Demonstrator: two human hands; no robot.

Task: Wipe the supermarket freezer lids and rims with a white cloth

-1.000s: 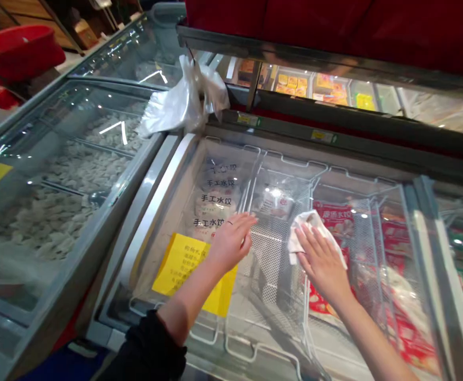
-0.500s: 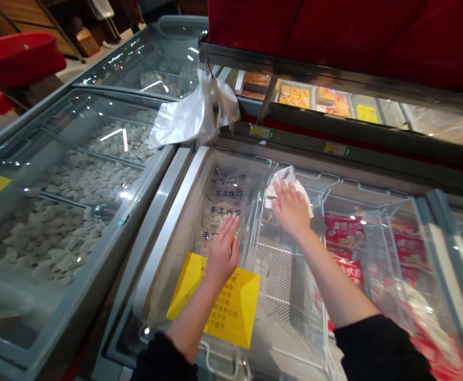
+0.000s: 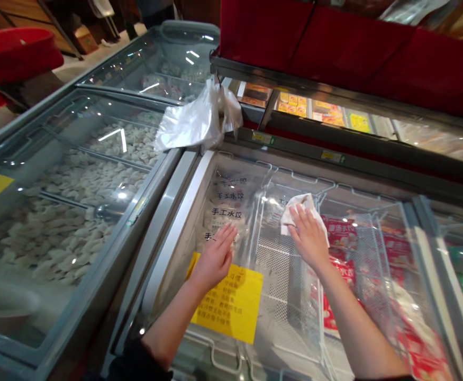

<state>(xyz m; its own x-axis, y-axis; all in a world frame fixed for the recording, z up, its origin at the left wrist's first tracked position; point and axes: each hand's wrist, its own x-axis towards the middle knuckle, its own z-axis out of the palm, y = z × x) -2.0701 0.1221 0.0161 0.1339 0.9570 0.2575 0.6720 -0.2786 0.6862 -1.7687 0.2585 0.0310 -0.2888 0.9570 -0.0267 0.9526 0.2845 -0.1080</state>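
My right hand (image 3: 309, 238) lies flat with fingers stretched out, pressing a white cloth (image 3: 298, 206) onto the glass lid (image 3: 290, 296) of a chest freezer. My left hand (image 3: 214, 256) rests open and flat on the same lid, just above a yellow notice (image 3: 237, 307) stuck to the glass. Under the lid I see clear bags of dumplings with black lettering (image 3: 227, 203), a wire basket (image 3: 279, 275) and red frozen-food packs (image 3: 342, 238).
To the left stands another glass-topped freezer (image 3: 76, 174) full of loose dumplings. A bunch of clear plastic bags (image 3: 199, 121) hangs at the corner between them. Behind is a raised case with yellow packs (image 3: 318, 108) under a red panel. A red basin (image 3: 15, 50) sits far left.
My right hand has slid the cloth from the far edge of the lid back toward me and slightly right. My left hand has stayed flat on the glass near the yellow notice.
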